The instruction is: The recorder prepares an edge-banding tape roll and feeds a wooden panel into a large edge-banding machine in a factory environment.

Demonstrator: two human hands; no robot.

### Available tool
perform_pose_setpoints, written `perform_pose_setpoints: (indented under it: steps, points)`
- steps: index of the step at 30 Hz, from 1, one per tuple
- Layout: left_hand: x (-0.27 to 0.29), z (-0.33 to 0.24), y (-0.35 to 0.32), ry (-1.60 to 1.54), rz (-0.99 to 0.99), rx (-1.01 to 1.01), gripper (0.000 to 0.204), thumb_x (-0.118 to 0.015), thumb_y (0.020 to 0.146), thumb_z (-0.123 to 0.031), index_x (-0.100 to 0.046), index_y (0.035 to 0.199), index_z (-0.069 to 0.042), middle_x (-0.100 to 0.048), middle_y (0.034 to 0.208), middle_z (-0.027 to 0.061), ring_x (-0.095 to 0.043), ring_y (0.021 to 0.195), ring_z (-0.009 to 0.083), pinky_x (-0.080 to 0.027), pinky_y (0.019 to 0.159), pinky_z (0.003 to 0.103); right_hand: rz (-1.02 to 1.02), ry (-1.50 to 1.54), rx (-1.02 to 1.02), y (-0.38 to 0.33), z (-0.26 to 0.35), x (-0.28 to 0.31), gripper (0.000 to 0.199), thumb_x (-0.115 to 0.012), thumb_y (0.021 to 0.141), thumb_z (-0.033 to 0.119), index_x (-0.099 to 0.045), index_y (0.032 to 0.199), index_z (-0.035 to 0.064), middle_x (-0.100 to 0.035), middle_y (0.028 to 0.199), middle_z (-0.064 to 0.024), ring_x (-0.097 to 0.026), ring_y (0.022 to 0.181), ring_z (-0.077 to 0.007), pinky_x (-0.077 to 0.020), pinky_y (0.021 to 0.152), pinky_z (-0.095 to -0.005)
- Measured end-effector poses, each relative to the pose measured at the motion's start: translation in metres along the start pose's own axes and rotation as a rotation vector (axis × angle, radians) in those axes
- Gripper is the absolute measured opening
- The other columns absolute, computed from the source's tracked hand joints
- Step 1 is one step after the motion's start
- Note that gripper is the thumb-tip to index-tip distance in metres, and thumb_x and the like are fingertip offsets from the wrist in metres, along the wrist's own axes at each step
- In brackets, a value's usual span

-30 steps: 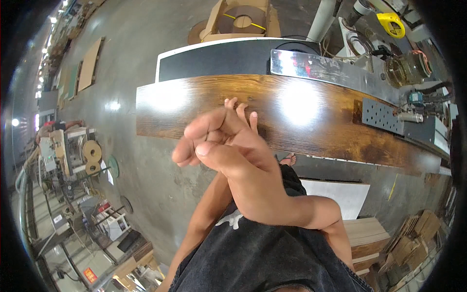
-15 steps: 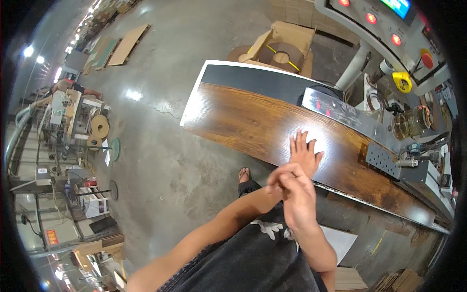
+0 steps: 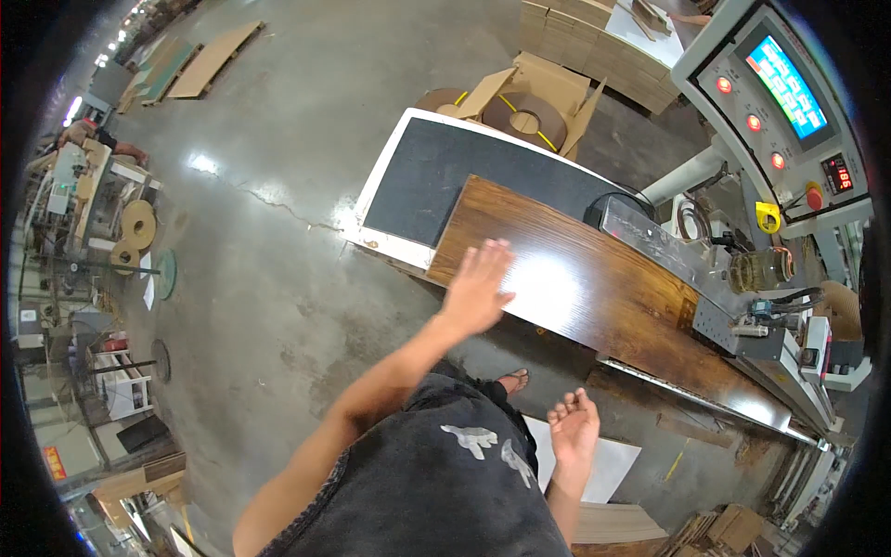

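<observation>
A long brown wood-grain board lies on a machine table with a black top and white edges. Its far end runs to the right, under the metal parts of the machine. Near the board's left end, my left hand rests with its palm down and fingers stretched out. My right hand is off the board, held low in front of my body. Its palm is turned up, the fingers are loosely bent and apart, and nothing shows in it.
A control panel with a lit screen and red buttons stands at the upper right. Behind the table, a cardboard box holds brown rolls of edge strip. A white panel lies low to my right. Other machines line the left.
The board has slid right along the table, baring more black top. My left hand has shifted toward its left end. My right hand has dropped from above the left arm to my side.
</observation>
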State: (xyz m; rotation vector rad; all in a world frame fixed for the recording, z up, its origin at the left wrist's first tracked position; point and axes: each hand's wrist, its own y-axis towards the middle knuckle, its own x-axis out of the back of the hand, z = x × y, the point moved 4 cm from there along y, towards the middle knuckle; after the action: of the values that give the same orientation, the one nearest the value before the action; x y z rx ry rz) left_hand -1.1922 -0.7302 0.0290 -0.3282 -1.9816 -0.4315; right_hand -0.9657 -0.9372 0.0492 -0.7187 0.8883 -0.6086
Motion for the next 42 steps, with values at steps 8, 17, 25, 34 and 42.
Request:
perform_pose_setpoints:
  steps: [8, 17, 25, 34, 42]
  points:
    - [0.027, 0.043, -0.028, 0.001, 0.211, -0.183, 0.079, -0.068, 0.084, -0.03, -0.031, 0.147, 0.001, -0.025, 0.157, 0.0193, -0.023, 0.145, 0.0365, -0.022, 0.118, 0.049, 0.098, -0.43, -0.187, 0.071, -0.087, -0.083, 0.044, -0.054, 0.098, 0.048, -0.064, 0.105, 0.0061, -0.068, 0.079, -0.0044, -0.061, 0.058, -0.0146, -0.0451, 0.051, -0.0267]
    - [-0.024, -0.025, -0.014, -0.135, -0.003, -0.214, 0.059, -0.074, 0.076, -0.018, -0.055, 0.129, 0.0, -0.045, 0.141, 0.0272, -0.052, 0.124, 0.0382, -0.039, 0.108, 0.047, -0.094, -0.562, -0.057, 0.105, -0.049, -0.085, 0.036, -0.055, 0.099, 0.038, -0.066, 0.1, 0.0037, -0.067, 0.075, -0.0029, -0.059, 0.056, -0.012, -0.0359, 0.046, -0.0241]
    - [-0.047, -0.094, 0.005, -0.065, 0.093, -0.274, 0.053, -0.07, 0.083, -0.017, -0.056, 0.131, -0.002, -0.046, 0.138, 0.0327, -0.055, 0.121, 0.0354, -0.031, 0.112, 0.05, -0.141, -0.551, -0.092, 0.108, 0.014, -0.042, 0.036, -0.056, 0.099, 0.031, -0.067, 0.094, -0.0024, -0.069, 0.074, -0.0081, -0.06, 0.056, -0.0142, -0.037, 0.049, -0.0267]
    - [-0.086, -0.168, 0.018, -0.027, 0.131, -0.283, 0.052, -0.064, 0.088, -0.024, -0.054, 0.136, -0.007, -0.042, 0.144, 0.0276, -0.048, 0.13, 0.0359, -0.022, 0.113, 0.058, -0.131, -0.516, -0.07, 0.106, 0.079, 0.012, 0.037, -0.061, 0.096, 0.033, -0.065, 0.092, -0.0034, -0.066, 0.069, -0.0084, -0.057, 0.052, -0.0138, -0.0342, 0.044, -0.0245]
    - [-0.122, -0.231, 0.033, 0.131, 0.135, -0.408, 0.057, -0.064, 0.084, -0.027, -0.053, 0.134, -0.002, -0.049, 0.133, 0.0352, -0.044, 0.132, 0.0436, -0.022, 0.114, 0.059, -0.257, -0.626, 0.262, 0.109, 0.125, 0.061, 0.034, -0.059, 0.096, 0.026, -0.066, 0.076, -0.001, -0.063, 0.058, -0.0089, -0.052, 0.041, -0.0126, -0.0349, 0.036, -0.0238]
